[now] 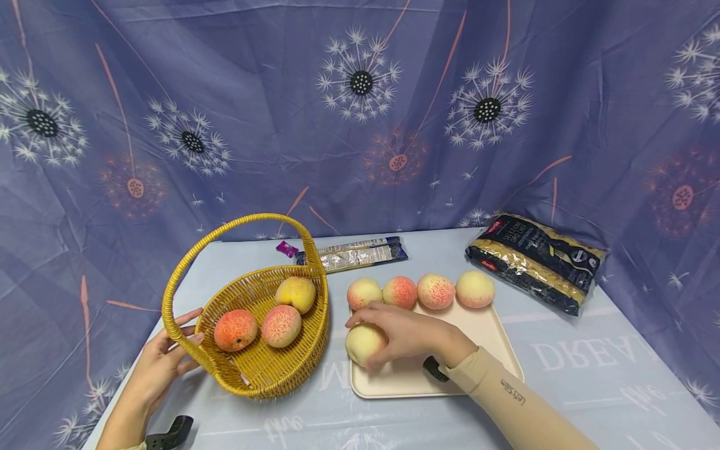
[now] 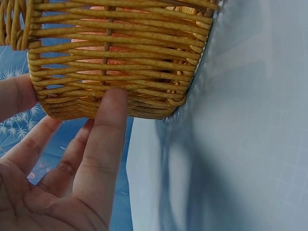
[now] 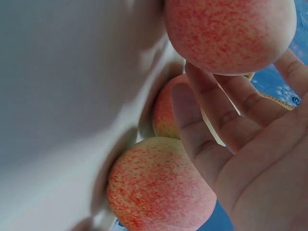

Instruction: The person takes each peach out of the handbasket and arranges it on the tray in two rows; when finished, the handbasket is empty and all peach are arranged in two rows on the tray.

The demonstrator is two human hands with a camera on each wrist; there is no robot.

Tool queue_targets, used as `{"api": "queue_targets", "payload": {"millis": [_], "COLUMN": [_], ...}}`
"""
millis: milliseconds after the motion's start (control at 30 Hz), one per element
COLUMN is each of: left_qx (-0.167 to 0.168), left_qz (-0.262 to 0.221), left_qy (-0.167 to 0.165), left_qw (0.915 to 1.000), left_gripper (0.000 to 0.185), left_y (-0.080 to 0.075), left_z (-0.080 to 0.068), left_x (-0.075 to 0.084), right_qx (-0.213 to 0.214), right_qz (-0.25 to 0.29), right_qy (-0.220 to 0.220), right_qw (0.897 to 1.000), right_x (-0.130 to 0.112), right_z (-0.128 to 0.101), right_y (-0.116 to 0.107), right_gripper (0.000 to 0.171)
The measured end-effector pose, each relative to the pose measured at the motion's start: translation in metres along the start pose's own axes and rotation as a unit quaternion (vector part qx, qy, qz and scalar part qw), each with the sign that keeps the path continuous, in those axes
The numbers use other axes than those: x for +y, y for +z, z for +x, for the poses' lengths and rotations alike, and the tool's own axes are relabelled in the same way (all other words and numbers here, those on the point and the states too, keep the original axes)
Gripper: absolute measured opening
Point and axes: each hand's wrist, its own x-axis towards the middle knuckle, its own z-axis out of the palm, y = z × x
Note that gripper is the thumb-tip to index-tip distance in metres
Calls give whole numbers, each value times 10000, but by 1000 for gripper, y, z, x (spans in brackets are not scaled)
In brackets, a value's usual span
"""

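A person's right hand (image 1: 407,334) curls over a pale peach (image 1: 364,342) at the near left corner of a cream tray (image 1: 506,350), while the left hand (image 1: 160,362) rests straight fingers against the outer wall of a woven yellow basket (image 1: 292,369). The basket, holding three peaches, lies just left of the gripped fruit — well nearer the right hand's load than the four peaches lined along the tray's far edge. Only the left wrist view shows the fingertips (image 2: 113,103) pressed flat on the weave — the head view shows the two packets behind.
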Motion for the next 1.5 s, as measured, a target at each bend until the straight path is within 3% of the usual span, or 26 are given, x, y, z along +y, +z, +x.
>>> {"api": "queue_targets", "payload": {"millis": [267, 500, 733, 1100, 1500], "left_qx": [-31, -40, -22, -13, -6], "left_qz": [-33, -19, 6, -39, -36], "left_qy": [63, 52, 20, 4, 27], "left_qw": [10000, 10000, 10000, 10000, 10000], "left_gripper": [54, 54, 54, 54, 54], "left_y": [0, 0, 0, 0, -1], "left_z": [0, 0, -1, -1, -3], "left_x": [1, 1, 0, 0, 0], "right_qx": [46, 40, 92, -170, -674], "right_qz": [-75, 172, -142, -406, -694], "right_qy": [-197, -502, -603, -956, -972], "right_qw": [9998, 9986, 9980, 9944, 9905], "right_x": [-4, -15, -37, -72, -96], "right_z": [4, 14, 31, 78, 133], "right_y": [-11, -28, -44, -47, -30], "right_gripper": [71, 66, 61, 60, 61]}}
